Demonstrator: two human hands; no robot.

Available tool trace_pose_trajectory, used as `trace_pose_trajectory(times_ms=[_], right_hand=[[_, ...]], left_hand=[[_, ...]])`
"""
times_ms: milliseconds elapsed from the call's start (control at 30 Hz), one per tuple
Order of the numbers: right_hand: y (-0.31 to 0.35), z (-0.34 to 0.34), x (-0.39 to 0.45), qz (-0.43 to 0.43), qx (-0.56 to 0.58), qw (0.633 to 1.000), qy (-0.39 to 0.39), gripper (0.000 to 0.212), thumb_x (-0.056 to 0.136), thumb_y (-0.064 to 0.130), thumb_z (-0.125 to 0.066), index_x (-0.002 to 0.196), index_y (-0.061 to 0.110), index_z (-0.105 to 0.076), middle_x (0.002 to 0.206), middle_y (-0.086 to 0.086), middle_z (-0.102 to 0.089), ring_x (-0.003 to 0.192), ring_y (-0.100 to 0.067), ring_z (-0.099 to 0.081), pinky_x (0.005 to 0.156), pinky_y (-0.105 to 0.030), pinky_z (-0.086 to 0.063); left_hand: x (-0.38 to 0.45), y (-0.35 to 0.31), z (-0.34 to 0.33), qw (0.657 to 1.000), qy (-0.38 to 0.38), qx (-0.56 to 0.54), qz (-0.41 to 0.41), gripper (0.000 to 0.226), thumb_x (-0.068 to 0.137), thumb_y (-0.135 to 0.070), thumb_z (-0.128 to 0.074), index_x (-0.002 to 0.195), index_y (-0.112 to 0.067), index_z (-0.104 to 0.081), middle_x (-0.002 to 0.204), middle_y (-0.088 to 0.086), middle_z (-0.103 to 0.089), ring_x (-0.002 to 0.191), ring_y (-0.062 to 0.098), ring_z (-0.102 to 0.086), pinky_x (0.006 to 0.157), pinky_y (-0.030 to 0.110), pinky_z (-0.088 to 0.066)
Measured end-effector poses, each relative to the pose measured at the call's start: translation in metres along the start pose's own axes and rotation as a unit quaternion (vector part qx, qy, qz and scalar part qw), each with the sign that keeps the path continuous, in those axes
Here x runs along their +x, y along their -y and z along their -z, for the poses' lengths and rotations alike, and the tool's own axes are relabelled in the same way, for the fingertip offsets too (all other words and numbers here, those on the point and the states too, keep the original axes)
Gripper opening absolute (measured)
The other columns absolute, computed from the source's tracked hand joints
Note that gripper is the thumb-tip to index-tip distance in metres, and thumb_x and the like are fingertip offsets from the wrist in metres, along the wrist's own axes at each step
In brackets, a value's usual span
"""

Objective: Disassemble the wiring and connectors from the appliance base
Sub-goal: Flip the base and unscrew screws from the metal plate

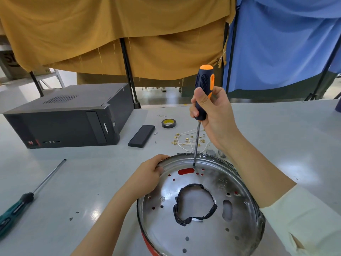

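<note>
The round metal appliance base (238,242) lies in front of me, with a red rim below and a black-taped hole in its middle. My left hand (147,176) grips its far-left rim. My right hand (212,115) holds an orange-and-black screwdriver (203,85) upright, its tip set on the base near the far edge, beside a red slot (186,171). Loose white wires with brass connectors (186,140) lie on the table behind the base.
A black computer case (64,119) stands at the left. A black flat box (141,136) and a roll of tape (168,123) lie behind the base. A green-handled screwdriver (27,196) rests at the near left. Small screws (156,133) lie near the box.
</note>
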State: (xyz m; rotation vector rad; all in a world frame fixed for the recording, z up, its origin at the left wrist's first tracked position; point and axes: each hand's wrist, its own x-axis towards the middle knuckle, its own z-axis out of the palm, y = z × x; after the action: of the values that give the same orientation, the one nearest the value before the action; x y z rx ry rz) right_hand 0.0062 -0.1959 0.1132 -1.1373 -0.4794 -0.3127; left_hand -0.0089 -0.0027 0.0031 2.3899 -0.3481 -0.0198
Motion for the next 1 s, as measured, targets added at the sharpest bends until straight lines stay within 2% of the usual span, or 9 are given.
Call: trace_pose_trajectory(times_ms=[100,200,300,400,500,633,733,900,1000], right_hand=[[-0.0030,-0.0010,-0.0024,0.023,0.013,0.999,-0.026,0.045,0.071,0.036,-0.072,0.097,0.011,-0.044,0.068,0.003,-0.059,0.056,-0.015,-0.051,0.059,-0.030,-0.044],[-0.0063,-0.0019,-0.0023,0.040,0.010,0.997,-0.060,0.037,0.075,0.037,-0.067,0.094,0.011,-0.051,0.075,0.000,-0.067,0.064,-0.017,-0.061,0.066,-0.031,-0.050],[-0.0083,-0.0017,-0.0019,0.023,-0.008,0.999,-0.026,0.028,0.093,0.037,-0.048,0.100,0.011,-0.056,0.081,-0.005,-0.067,0.068,-0.018,-0.060,0.070,-0.030,-0.049],[-0.0058,-0.0041,-0.0005,0.000,0.025,0.999,0.022,0.034,0.100,0.037,-0.031,0.106,0.016,-0.056,0.077,-0.005,-0.060,0.061,-0.015,-0.048,0.064,-0.027,-0.042],[-0.0031,-0.0059,0.0003,-0.008,0.031,0.999,0.043,0.033,0.093,0.041,-0.039,0.108,0.014,-0.047,0.072,-0.004,-0.054,0.053,-0.012,-0.042,0.057,-0.024,-0.038],[-0.0072,-0.0055,-0.0013,0.026,-0.031,0.999,0.012,0.026,0.085,0.026,-0.062,0.100,0.016,-0.043,0.073,0.000,-0.053,0.055,-0.013,-0.045,0.054,-0.024,-0.042],[-0.0098,-0.0030,-0.0024,0.040,-0.046,0.998,-0.012,0.017,0.089,0.031,-0.055,0.099,0.018,-0.053,0.075,0.005,-0.060,0.067,-0.016,-0.054,0.061,-0.028,-0.047],[-0.0058,0.0008,-0.0014,0.001,0.002,1.000,0.010,0.039,0.099,0.041,-0.031,0.106,0.013,-0.058,0.076,-0.001,-0.053,0.061,-0.012,-0.046,0.065,-0.027,-0.041],[-0.0014,-0.0027,0.0003,-0.010,-0.013,0.999,0.033,0.049,0.087,0.055,-0.047,0.108,0.010,-0.047,0.073,0.000,-0.048,0.057,-0.013,-0.042,0.059,-0.025,-0.040]], left_hand=[[-0.0001,0.0003,0.0000,1.000,-0.002,0.003,0.001,0.042,0.096,-0.007,-0.037,0.125,-0.034,-0.050,0.113,-0.014,-0.058,0.098,0.007,-0.053,0.071,0.002,-0.034],[0.0007,0.0005,-0.0003,1.000,-0.001,0.003,0.000,0.042,0.096,-0.007,-0.037,0.125,-0.034,-0.050,0.115,-0.013,-0.058,0.100,0.008,-0.053,0.072,0.004,-0.034],[0.0008,0.0008,-0.0004,1.000,-0.001,0.005,-0.002,0.042,0.096,-0.007,-0.037,0.126,-0.034,-0.050,0.115,-0.013,-0.058,0.101,0.009,-0.053,0.073,0.006,-0.034],[0.0007,0.0009,-0.0003,1.000,-0.001,0.007,-0.001,0.042,0.096,-0.008,-0.037,0.125,-0.034,-0.050,0.113,-0.013,-0.059,0.098,0.009,-0.055,0.073,0.005,-0.035],[0.0007,0.0006,-0.0002,1.000,-0.002,0.006,0.001,0.042,0.096,-0.007,-0.038,0.125,-0.035,-0.050,0.113,-0.012,-0.059,0.098,0.011,-0.056,0.073,0.005,-0.037],[0.0001,-0.0001,-0.0002,1.000,-0.002,0.009,0.000,0.042,0.096,-0.007,-0.038,0.125,-0.034,-0.051,0.112,-0.012,-0.060,0.098,0.011,-0.056,0.073,0.006,-0.037],[-0.0003,-0.0003,-0.0002,1.000,-0.004,0.005,0.003,0.042,0.096,-0.006,-0.037,0.125,-0.034,-0.051,0.113,-0.012,-0.059,0.098,0.010,-0.055,0.072,0.007,-0.037],[-0.0005,0.0003,-0.0004,1.000,-0.007,0.003,0.009,0.042,0.096,-0.006,-0.037,0.126,-0.032,-0.050,0.112,-0.012,-0.059,0.098,0.010,-0.054,0.071,0.003,-0.034],[-0.0005,-0.0005,-0.0005,1.000,-0.008,0.004,0.013,0.042,0.096,-0.006,-0.037,0.126,-0.032,-0.050,0.112,-0.011,-0.058,0.097,0.010,-0.054,0.070,0.004,-0.034]])
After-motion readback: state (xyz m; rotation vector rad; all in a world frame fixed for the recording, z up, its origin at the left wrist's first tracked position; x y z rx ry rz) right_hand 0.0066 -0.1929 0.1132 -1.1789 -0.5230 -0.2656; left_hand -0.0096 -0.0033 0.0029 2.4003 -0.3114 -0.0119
